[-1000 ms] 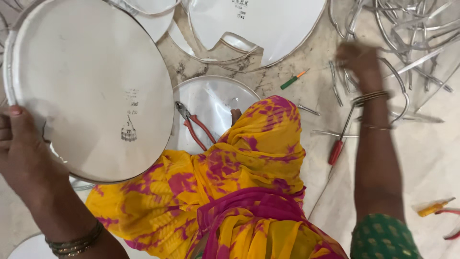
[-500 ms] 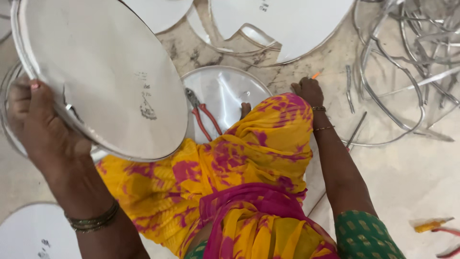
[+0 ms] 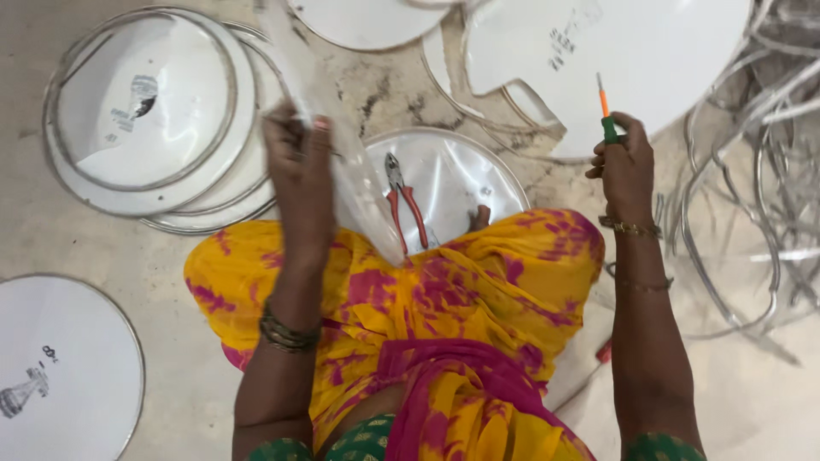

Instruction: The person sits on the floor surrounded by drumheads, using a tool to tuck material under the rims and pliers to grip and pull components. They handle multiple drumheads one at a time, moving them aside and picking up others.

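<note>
**Disc held on edge, screwdriver raised to its right**

The round disc stands almost edge-on to the camera, so it reads as a thin, blurred pale band. Its long line runs from the upper left, near the top of the view, down to the lap, where its lower edge rests on the yellow and pink cloth. The left hand has its grip pressed together around the disc's rim, about halfway along that line.

The right hand is well apart to the right, at about the same height. Its grip is closed around a small screwdriver with a green and orange handle, which points straight up, roughly parallel to the disc's edge. The disc lies to the left of that tool.

Between the two hands, a pair of red-handled pliers lies on another disc flat on the floor. More discs lie stacked at the upper left, and a tangle of metal rings lies at the right.

The held disc's face is hidden by its angle and motion blur. The screwdriver's lower handle is covered by the fingers. The disc at the lower left is cut off by the frame.
</note>
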